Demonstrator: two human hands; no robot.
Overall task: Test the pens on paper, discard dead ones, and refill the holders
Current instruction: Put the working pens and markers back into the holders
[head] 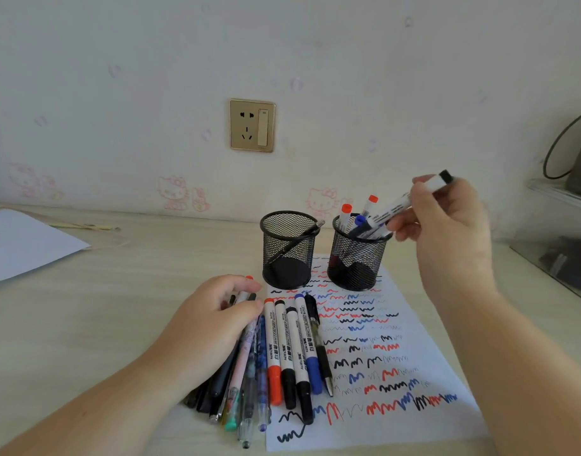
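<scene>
A black-capped whiteboard marker [410, 202] is pinched in the right hand [447, 225], fingers closed round its upper barrel, its lower end tilted down into the mouth of the right mesh holder [356, 258]. That holder already contains two red-capped markers [346, 213] and a blue-capped one [359, 220], standing upright or slightly leaning. Just beside it, to the left, a second mesh holder [288, 255] has only one dark pen [295, 243] leaning across it. Both holders stand on the far end of a white test sheet [397, 373] covered with rows of red, blue and black scribbles. On the sheet's left edge lies a row of whiteboard markers [290, 350], red, black and blue, side by side, with a black click pen [320, 343] at their right. Left of these, a loose heap of gel pens [246, 383] spreads over the pale bench [85, 324]. The left hand [210, 324] rests on this heap, fingers curled over the pens' upper ends. Another white sheet [22, 241] lies well apart at the far left.
</scene>
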